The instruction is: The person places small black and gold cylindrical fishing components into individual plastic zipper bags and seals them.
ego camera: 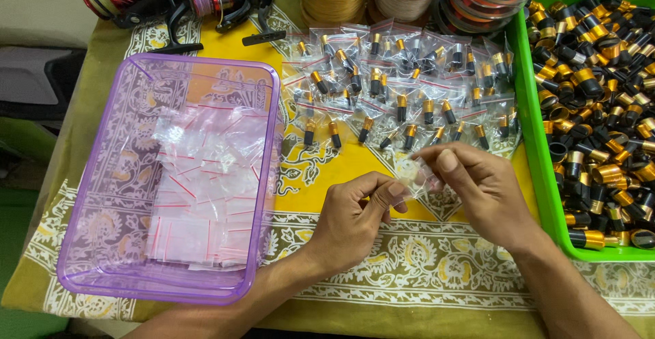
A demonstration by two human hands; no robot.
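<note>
Between your hands, keep the small clear bag [417, 175] pinched in left-hand [358, 209] and right-hand [477, 182] fingers, mouth held open.

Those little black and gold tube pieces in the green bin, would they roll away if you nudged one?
Probably. The black and gold pieces look round and smooth, so a loose one on the cloth would likely roll. Heaped inside the green bin, they would more likely just shift. They look rigid, not floppy.
</note>
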